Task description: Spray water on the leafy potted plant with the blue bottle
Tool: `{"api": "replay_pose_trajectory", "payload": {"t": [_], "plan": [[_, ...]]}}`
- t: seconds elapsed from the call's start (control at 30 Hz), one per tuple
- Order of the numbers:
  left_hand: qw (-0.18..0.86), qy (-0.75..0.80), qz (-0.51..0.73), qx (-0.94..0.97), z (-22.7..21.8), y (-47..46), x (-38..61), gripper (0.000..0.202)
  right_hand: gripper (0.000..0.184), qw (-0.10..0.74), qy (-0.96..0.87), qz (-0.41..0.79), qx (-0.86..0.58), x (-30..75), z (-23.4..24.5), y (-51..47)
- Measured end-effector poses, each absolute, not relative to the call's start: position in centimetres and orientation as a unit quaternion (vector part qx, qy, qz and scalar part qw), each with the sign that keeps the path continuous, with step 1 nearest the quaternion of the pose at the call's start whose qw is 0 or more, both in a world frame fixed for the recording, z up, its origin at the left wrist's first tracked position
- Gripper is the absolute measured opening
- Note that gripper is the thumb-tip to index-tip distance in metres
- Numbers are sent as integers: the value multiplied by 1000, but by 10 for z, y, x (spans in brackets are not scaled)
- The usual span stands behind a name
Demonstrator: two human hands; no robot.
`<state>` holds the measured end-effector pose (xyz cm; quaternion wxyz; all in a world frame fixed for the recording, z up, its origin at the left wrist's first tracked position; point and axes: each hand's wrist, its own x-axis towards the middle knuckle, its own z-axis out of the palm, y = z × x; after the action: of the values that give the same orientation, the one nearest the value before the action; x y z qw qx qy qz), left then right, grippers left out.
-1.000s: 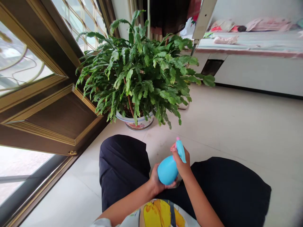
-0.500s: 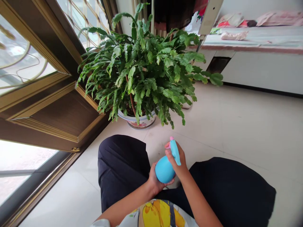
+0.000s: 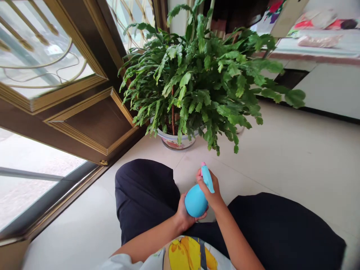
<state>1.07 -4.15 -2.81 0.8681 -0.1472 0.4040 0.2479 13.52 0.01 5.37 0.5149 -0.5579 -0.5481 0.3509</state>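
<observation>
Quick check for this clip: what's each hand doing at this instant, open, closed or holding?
Left hand: holding the bottle, cupped around its body.
Right hand: closed around the bottle's spray head.

No text, label, brand, number or sign can be read anywhere in view

Lt-blue, round-bodied spray btl (image 3: 195, 202), pink nozzle tip (image 3: 203, 164) fwd, held w/ both hands (image 3: 185, 217)

gold-trimmed door (image 3: 95, 122) at left — pale floor (image 3: 298, 157) — pinkish bundle (image 3: 319, 41) upper right
</observation>
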Motion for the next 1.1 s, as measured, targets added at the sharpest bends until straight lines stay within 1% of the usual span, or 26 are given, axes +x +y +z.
{"api": "replay_pose_trajectory", "payload": {"t": [0.1,0.2,0.37,0.63,0.9,1.1], "plan": [[871,392,254,-154,-34,-43,5,76,12,507,-542,368,-561,132,50,0],[871,383,262,-159,-36,-44,0,74,10,511,-577,343,-537,126,51,0],[859,391,303,-129,-27,-41,-3,61,1,504,-638,312,-491,111,65,0],[865,357,329,-129,-24,-35,-8,47,13,487,-683,291,-461,90,80,6],[874,261,394,-111,-26,-28,-14,48,12,469,-707,308,-430,70,98,18],[874,228,422,-77,-25,-21,-14,36,8,496,-712,266,-420,72,101,17]]}}
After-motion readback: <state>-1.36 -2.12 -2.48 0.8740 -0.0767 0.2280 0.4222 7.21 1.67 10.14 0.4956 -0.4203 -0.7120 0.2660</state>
